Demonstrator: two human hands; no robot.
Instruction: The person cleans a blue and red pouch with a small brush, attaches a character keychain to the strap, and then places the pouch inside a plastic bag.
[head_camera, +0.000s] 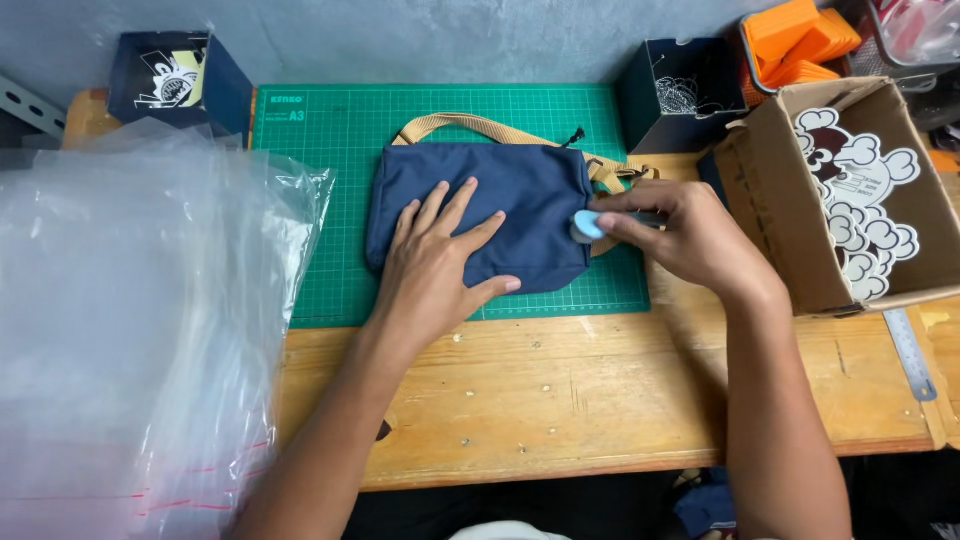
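- The navy bag (480, 215) lay flat on the green cutting mat (320, 200), with its tan strap (470, 125) looped behind.
- My left hand (440, 265) pressed it down, fingers spread wide and holding nothing.
- My right hand (690, 235) pinched a small pale-blue piece (588, 224) at the bag's right edge.
- I judged the piece could slip from that pinch, or the bag creep if the pressing hand eased.
- The plastic bags (130, 320) sat left on the tabletop (600, 390), a cardboard box (850, 200) right.
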